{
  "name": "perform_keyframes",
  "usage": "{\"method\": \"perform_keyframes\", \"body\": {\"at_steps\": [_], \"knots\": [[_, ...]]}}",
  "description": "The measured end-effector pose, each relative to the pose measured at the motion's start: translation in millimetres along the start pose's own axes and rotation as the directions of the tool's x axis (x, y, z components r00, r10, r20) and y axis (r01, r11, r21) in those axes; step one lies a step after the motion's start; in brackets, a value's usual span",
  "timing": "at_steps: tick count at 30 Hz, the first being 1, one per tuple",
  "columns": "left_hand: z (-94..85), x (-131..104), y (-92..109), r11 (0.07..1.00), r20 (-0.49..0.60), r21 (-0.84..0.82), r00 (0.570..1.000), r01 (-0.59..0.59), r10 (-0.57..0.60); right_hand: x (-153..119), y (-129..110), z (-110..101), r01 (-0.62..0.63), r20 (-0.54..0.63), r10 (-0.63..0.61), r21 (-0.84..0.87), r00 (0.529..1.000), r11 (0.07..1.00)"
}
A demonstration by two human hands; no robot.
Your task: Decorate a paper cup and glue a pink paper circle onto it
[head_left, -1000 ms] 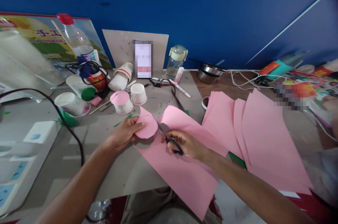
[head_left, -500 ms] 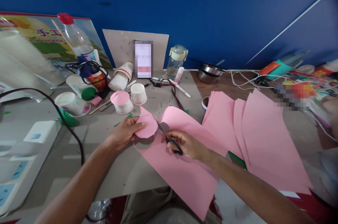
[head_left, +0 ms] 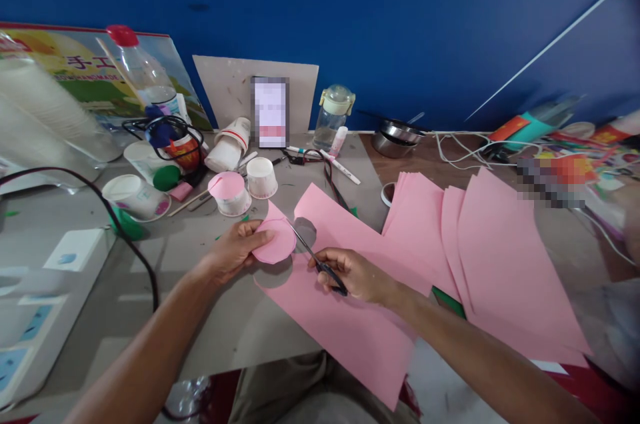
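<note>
Pink paper disc, and it's pinched in the left hand, thumb pressed on top, fingers tucked behind! Just across from it, the right hand is curled round the scissors, blades right at the disc's edge. Featherlight stuff, surely, bendy and quick to crease, the pointed corner beyond the left thumb likely its weakest spot. Best hold looks flat, away from those blades. Beneath the right hand, a notched pink sheet overhangs the desk.
</note>
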State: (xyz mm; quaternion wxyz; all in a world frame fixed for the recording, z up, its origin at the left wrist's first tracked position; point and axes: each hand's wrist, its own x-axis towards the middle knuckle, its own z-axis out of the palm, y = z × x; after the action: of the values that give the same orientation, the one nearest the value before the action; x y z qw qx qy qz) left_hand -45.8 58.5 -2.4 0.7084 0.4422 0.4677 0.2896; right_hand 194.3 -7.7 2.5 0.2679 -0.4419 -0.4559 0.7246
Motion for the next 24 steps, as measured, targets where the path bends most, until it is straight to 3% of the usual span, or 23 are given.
{"method": "perform_keyframes", "body": {"at_steps": [8,24], "knots": [[-2.1,1.3,-2.5,1.0,0.014,-0.017,1.0,0.012,-0.011,-0.2,-3.2,0.6,-0.029,-0.002,0.029,-0.001,1.0,1.0],[-0.9,1.7,-0.6,0.991,0.028,-0.129,1.0,0.013,-0.009,-4.1,-7.9,-9.4,-0.029,0.125,0.026,0.018,0.992,0.999]]}}
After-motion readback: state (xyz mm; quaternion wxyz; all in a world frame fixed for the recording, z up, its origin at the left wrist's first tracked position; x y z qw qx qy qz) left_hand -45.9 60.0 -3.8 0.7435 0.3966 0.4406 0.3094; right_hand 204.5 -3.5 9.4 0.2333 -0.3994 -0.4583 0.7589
